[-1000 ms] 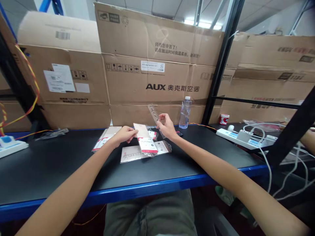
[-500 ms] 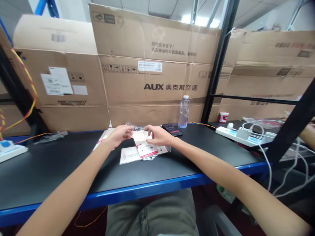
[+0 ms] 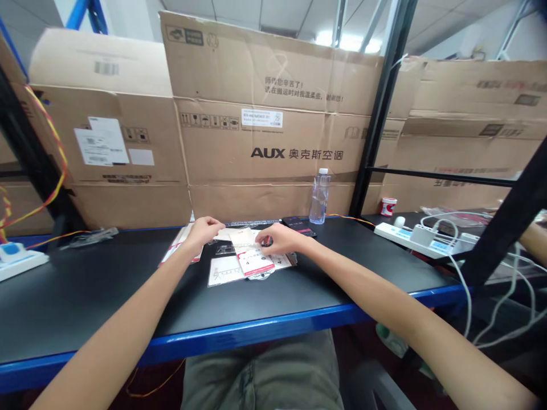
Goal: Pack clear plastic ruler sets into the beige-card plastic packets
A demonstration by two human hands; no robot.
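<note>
A: Where are our hands now?
B: Together at the table (image 3: 85,290), left hand (image 3: 204,232) and right hand (image 3: 284,239) both on a pale card (image 3: 241,236).
A: Are our fingers (image 3: 262,242) gripping it?
B: Yes, both sets pinch its ends, and it lies over a red-banded packet (image 3: 255,265).

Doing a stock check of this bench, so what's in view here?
cardboard boxes: several, brown, stacked behind the bench
workbench: one, black with blue edge, across the view
printed card packets: several, white and red, bench centre
water bottle: one, clear, back of bench
smartphone: one, black, beside the bottle
power strips: two, white, left and right
tin: one, red and white, far right
twisted wire: one, red and yellow, left
co-worker's forearm: one, right edge
left hand: one, on the packets
right hand: one, on the packets
trousers: one pair, olive, below the bench
</note>
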